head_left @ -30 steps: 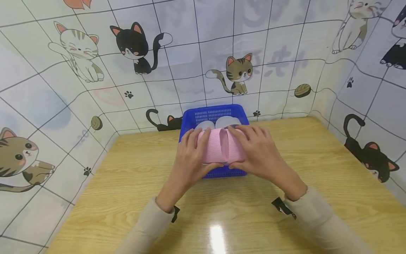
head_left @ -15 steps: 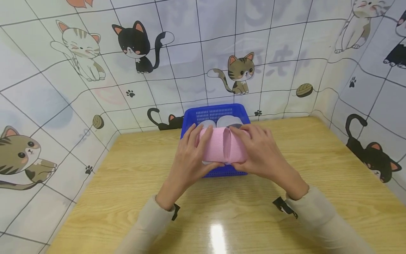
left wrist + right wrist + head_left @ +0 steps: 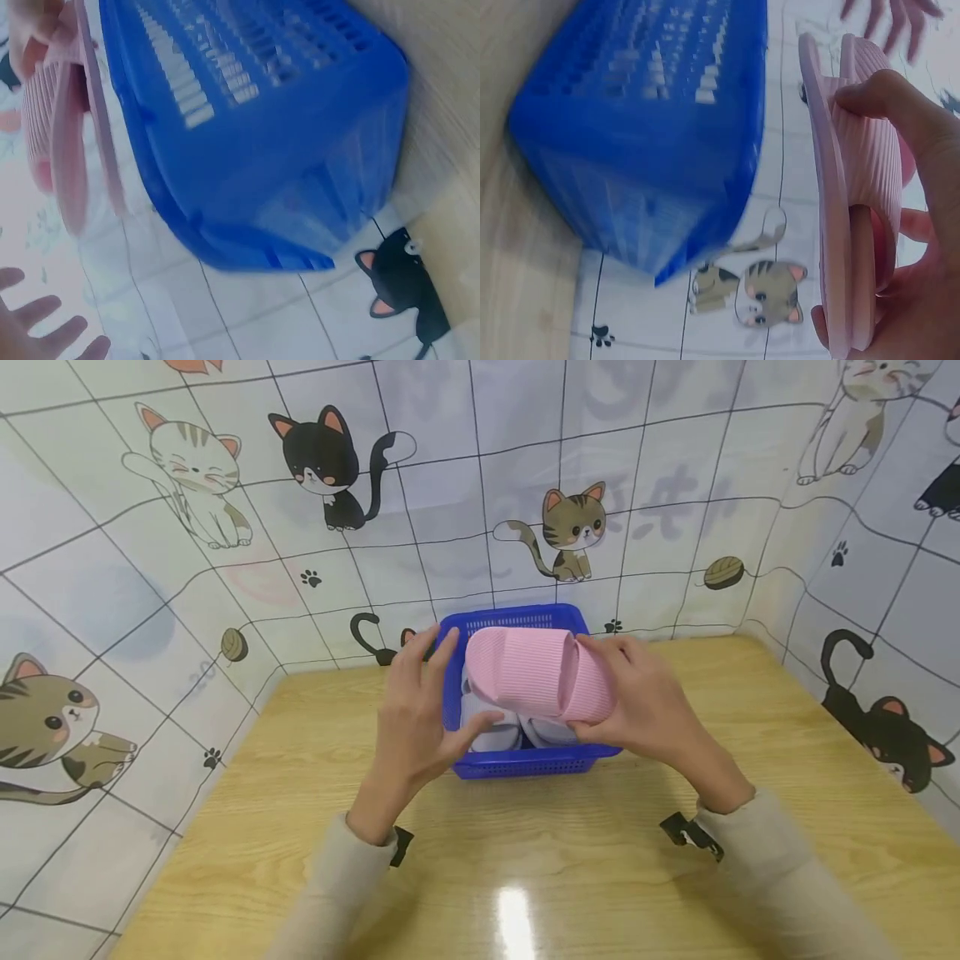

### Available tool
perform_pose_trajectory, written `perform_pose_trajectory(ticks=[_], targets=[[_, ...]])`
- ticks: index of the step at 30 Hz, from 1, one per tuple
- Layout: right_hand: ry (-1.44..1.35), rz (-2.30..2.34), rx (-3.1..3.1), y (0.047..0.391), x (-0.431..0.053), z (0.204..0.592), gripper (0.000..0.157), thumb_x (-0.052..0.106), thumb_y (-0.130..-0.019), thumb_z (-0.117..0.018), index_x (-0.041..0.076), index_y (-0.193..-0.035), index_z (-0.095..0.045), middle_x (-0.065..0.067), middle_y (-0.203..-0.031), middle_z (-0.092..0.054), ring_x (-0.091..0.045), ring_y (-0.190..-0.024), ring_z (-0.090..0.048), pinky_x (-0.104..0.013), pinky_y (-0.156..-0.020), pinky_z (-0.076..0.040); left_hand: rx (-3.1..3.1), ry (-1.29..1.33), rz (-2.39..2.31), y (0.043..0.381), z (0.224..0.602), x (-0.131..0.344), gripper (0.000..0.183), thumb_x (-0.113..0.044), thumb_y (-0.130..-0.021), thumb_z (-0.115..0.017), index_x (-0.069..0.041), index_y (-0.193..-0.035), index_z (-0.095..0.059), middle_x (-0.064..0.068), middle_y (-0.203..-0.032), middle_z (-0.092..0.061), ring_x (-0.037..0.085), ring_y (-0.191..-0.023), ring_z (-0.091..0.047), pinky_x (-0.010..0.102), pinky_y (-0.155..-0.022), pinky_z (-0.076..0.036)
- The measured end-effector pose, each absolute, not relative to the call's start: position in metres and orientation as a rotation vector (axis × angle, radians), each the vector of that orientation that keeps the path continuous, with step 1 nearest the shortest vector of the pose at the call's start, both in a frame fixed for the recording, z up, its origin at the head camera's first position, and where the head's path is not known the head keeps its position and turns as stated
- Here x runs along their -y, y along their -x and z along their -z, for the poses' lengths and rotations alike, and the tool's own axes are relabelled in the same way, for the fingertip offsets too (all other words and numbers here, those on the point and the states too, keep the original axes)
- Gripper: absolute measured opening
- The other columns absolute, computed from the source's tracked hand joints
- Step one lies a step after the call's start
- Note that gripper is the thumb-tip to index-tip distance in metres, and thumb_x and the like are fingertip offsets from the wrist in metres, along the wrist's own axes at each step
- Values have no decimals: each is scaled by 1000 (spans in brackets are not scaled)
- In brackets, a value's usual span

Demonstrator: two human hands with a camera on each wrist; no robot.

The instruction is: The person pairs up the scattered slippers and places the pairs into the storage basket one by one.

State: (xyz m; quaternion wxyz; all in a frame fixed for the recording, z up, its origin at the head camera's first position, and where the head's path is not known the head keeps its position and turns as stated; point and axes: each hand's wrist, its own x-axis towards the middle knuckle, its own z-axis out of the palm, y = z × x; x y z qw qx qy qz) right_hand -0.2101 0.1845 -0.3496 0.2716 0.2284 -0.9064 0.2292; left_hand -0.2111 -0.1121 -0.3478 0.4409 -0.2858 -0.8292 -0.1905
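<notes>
A pair of pink ribbed slippers (image 3: 531,670), fitted together, is held over the blue basket (image 3: 525,767). My right hand (image 3: 647,697) grips them at the right end, with the thumb pressed on the ribbed strap in the right wrist view. To the left of the slippers is my left hand (image 3: 412,722), apart from them, its fingers spread and holding nothing. Pale grey slippers (image 3: 495,732) lie in the basket beneath, partly hidden by the pink ones. In the left wrist view the slippers (image 3: 66,157) show edge-on beside the basket (image 3: 247,165).
The basket stands on a wood-grain table (image 3: 480,852), close to the back wall (image 3: 450,468), which has a cloth printed with cats and grid lines. Similar printed cloth covers both sides. Light reflects off the table near the front.
Both hands were gripping the slippers. My left hand has let go and drawn back left; my right hand has lifted the slippers and moved right, uncovering the grey slippers at the basket's front.
</notes>
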Motion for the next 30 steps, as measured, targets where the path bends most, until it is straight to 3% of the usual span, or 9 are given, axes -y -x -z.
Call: perform_pose_trajectory(ticks=[3,6,13,23,30], targets=[[-555,-647,2438,212,-194,347,107,39,-56,-98,10,-148,-53,-19,-125,-60,-36,-105,-59,-54,-78,-57,2061,603,555,218,348,123,84,-71,-100,-42,-5,-151,-48,21,-148,-54,38,-137,-53,56,-111,-46],[-531,-638,2433,213,-200,345,105,40,-56,-97,11,-147,-53,-20,-124,-60,-36,-105,-58,-55,-80,-53,2153,493,658,227,353,132,72,-60,-103,-47,-6,-151,-49,20,-143,-56,37,-133,-55,55,-107,-49],[-595,-549,2478,217,-202,348,102,43,-55,-96,14,-144,-56,-18,-122,-62,-35,-105,-57,-57,-87,-47,2532,277,909,247,377,145,59,-46,-99,-64,-10,-145,-52,20,-142,-55,42,-122,-60,57,-96,-51],[-822,-389,2559,232,-202,344,102,47,-55,-95,15,-144,-57,-14,-125,-62,-33,-109,-58,-52,-88,-47,2875,255,947,262,403,153,50,-40,-99,-63,-19,-144,-57,16,-132,-69,32,-104,-74,47,-80,-62],[-1097,-322,2587,263,-190,330,100,43,-55,-96,18,-143,-56,-9,-126,-63,-28,-111,-58,-50,-88,-48,2879,286,972,263,402,154,51,-28,-102,-59,-17,-151,-50,18,-140,-65,37,-122,-67,55,-94,-58]])
